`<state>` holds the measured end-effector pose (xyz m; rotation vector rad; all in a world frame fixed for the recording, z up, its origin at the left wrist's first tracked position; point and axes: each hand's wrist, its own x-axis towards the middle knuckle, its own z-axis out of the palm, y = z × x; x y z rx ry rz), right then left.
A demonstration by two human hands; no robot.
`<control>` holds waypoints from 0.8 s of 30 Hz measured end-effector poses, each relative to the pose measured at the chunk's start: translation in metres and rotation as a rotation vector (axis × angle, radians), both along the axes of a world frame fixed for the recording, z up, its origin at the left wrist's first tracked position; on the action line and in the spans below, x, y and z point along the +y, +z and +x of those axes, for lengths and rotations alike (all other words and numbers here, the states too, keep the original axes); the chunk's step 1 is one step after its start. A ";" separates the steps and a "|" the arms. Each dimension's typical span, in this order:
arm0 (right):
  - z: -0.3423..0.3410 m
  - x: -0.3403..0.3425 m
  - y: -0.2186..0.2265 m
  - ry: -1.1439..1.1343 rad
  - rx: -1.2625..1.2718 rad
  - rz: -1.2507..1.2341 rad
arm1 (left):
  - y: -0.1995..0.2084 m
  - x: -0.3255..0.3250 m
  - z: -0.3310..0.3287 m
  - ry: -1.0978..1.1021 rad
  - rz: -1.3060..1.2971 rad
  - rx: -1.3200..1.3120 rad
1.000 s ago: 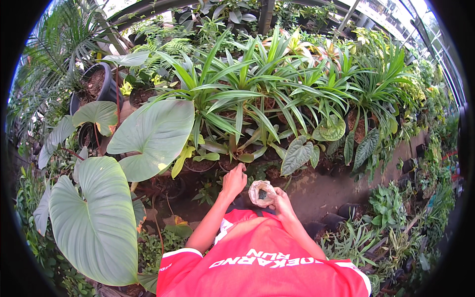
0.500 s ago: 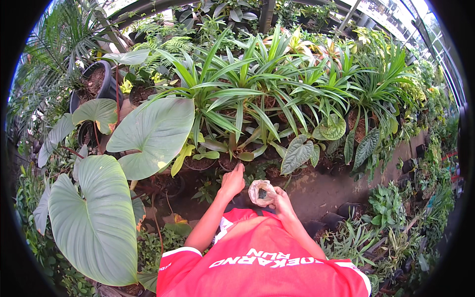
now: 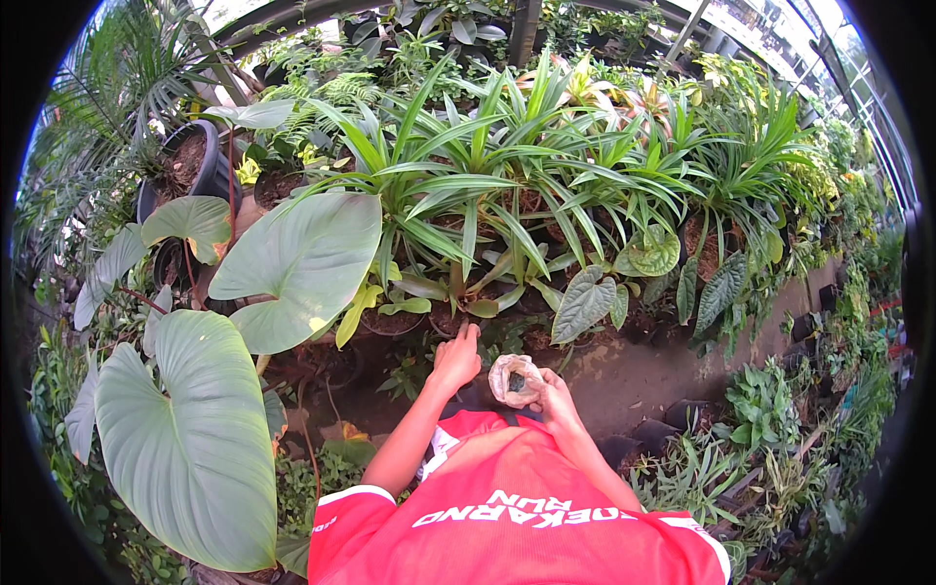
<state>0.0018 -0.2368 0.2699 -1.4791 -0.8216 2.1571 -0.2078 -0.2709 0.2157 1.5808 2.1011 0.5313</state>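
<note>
My left hand (image 3: 456,361) reaches to the front of a small dark pot (image 3: 446,323) with soil in it. Its fingers are bent and pressed together at the pot's rim; whatever they might hold is too small to see. My right hand (image 3: 553,396) grips a crumpled, pale plastic bag (image 3: 504,370) in front of my chest. The bag's mouth faces up, and a small dark bluish-green mass (image 3: 517,381) shows inside. Above the pot stands a plant with a thick stem and long strap leaves (image 3: 458,185).
Large heart-shaped leaves (image 3: 185,439) hang at the left, close to my left arm. A big tilted pot (image 3: 216,175) stands behind them. Dark textured leaves (image 3: 585,304) droop over the bed's front edge. Low plants (image 3: 765,414) and black pots (image 3: 687,414) lie to the right.
The big leaf at the lower left has swayed slightly down and to the right. My left hand has shifted only a little at the pot; my right hand and the bag stay in place.
</note>
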 end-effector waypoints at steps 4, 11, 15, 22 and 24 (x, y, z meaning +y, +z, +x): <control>0.003 0.002 0.001 0.028 0.018 0.012 | 0.008 -0.012 0.006 0.053 -0.053 0.008; -0.002 0.000 0.004 0.013 0.040 0.001 | 0.005 0.002 0.005 0.012 -0.157 -0.016; 0.000 0.003 0.000 0.075 0.008 0.014 | 0.001 0.010 0.007 0.019 -0.109 -0.050; 0.004 0.002 -0.003 0.062 0.008 0.009 | 0.017 0.008 0.013 -0.008 -0.101 -0.031; 0.003 0.001 -0.003 0.059 0.008 0.013 | 0.019 0.007 0.011 -0.054 -0.071 -0.080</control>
